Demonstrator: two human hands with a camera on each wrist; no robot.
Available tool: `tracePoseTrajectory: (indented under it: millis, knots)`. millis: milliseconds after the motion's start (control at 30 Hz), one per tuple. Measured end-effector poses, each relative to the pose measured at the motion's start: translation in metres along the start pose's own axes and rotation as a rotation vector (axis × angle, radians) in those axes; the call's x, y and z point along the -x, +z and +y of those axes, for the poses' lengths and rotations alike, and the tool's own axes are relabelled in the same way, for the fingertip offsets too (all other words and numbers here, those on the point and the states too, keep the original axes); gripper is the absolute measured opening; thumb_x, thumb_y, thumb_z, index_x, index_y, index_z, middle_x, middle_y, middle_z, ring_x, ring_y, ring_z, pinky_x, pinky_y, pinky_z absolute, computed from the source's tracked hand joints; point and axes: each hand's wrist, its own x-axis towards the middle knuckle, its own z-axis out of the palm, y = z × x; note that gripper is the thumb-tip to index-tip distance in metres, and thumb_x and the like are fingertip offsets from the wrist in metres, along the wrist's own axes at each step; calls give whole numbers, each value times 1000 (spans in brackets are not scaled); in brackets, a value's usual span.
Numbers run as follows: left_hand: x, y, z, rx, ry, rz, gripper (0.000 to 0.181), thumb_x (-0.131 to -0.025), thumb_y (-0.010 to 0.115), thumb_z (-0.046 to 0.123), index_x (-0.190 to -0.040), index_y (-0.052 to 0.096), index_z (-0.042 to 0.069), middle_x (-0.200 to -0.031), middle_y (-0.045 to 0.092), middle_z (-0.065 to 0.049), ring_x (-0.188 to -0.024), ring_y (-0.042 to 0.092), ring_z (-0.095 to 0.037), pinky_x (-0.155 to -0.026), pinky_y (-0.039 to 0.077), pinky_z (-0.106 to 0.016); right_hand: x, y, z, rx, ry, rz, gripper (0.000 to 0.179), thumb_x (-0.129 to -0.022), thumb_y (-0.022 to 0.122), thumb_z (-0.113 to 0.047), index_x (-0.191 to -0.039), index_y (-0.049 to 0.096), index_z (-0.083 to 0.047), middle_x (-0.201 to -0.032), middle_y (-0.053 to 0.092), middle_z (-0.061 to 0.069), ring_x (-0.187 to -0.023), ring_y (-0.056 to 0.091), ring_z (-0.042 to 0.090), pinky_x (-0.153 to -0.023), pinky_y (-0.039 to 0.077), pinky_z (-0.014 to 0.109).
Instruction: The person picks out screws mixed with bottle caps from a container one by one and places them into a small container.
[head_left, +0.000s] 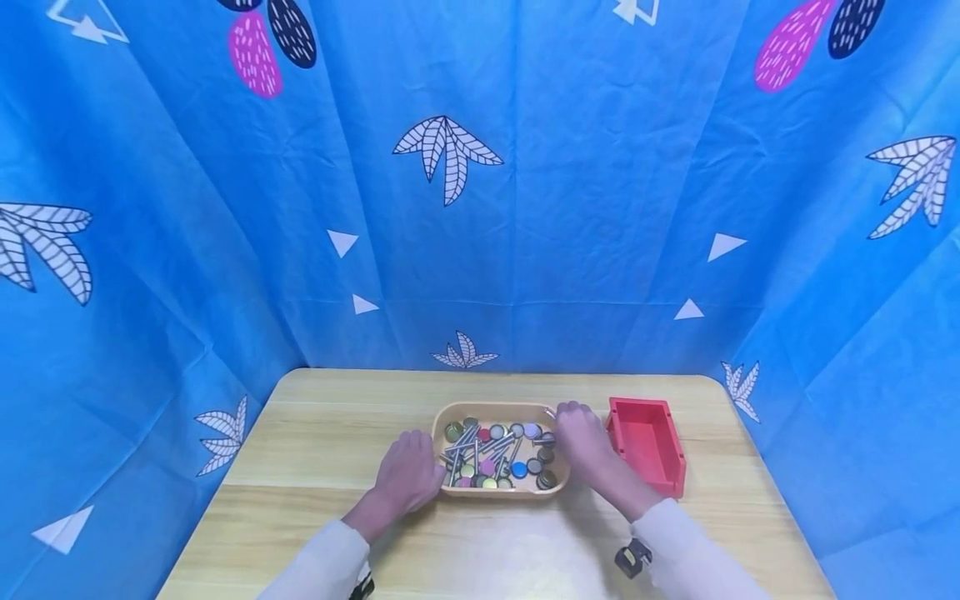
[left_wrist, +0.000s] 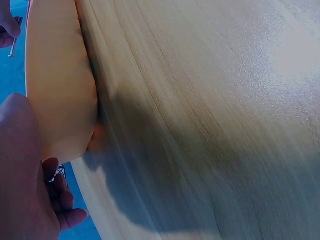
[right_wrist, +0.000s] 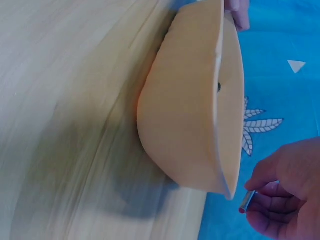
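Note:
A shallow tan tray (head_left: 501, 492) holds several long metal nails (head_left: 476, 458) and round bottle caps (head_left: 519, 470) in mixed colours. At its left end my left hand (head_left: 408, 473) grips the rim, thumb on the near side and fingers (left_wrist: 65, 200) curled round the end. My right hand (head_left: 583, 437) is over the tray's right end. Between its thumb and fingers it pinches one nail (right_wrist: 246, 202), whose other end shows in the left wrist view below the fingertips. The tray's wall (right_wrist: 185, 100) stands beside that hand in the right wrist view.
An open red bin (head_left: 652, 450) stands on the wooden table (head_left: 337, 417), just right of the tray and close to my right forearm. Blue patterned curtains (head_left: 510, 208) hang behind the table and along both sides.

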Motion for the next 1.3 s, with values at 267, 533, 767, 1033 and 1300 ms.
tracePoseTrajectory:
  millis: [267, 533, 767, 1033, 1300]
  knots:
    - [-1, 2, -1, 10, -8, -5, 18, -80, 56, 24, -78, 46, 9, -73, 40, -3, -66, 36, -18, -60, 28, -28, 4, -10, 17, -18, 44, -2, 10, -81, 73, 3, -90, 68, 4, -75, 62, 14, -67, 61, 26, -60, 59, 39]
    - [0, 1, 1, 18, -3, -9, 18, -82, 57, 24, -81, 51, 7, -74, 42, -3, -66, 37, -17, -61, 30, -28, 9, -17, 38, -21, 49, 13, 12, -79, 73, 7, -88, 65, 5, -73, 59, 14, -66, 57, 24, -56, 58, 34]
    - [-2, -1, 2, 7, -8, -24, 19, -83, 58, 24, -82, 51, 7, -74, 42, -2, -66, 37, -17, -61, 30, -28, 13, -31, 55, -30, 112, -60, 11, -84, 71, 5, -89, 62, 5, -72, 56, 13, -62, 56, 23, -52, 53, 29]
    - [-3, -2, 4, 3, -3, -5, 21, -83, 60, 24, -83, 52, 4, -75, 42, -4, -68, 37, -18, -61, 30, -28, 16, -36, 72, -92, 151, -124, 9, -87, 70, 0, -92, 63, 3, -74, 57, 11, -64, 59, 23, -50, 48, 24]
    - [-2, -1, 3, -10, -6, -6, 21, -83, 61, 24, -83, 50, 5, -74, 40, -4, -67, 36, -18, -61, 30, -28, 18, -30, 81, -80, 149, -74, 3, -89, 73, -4, -86, 71, -2, -75, 63, 8, -67, 61, 20, -56, 54, 32]
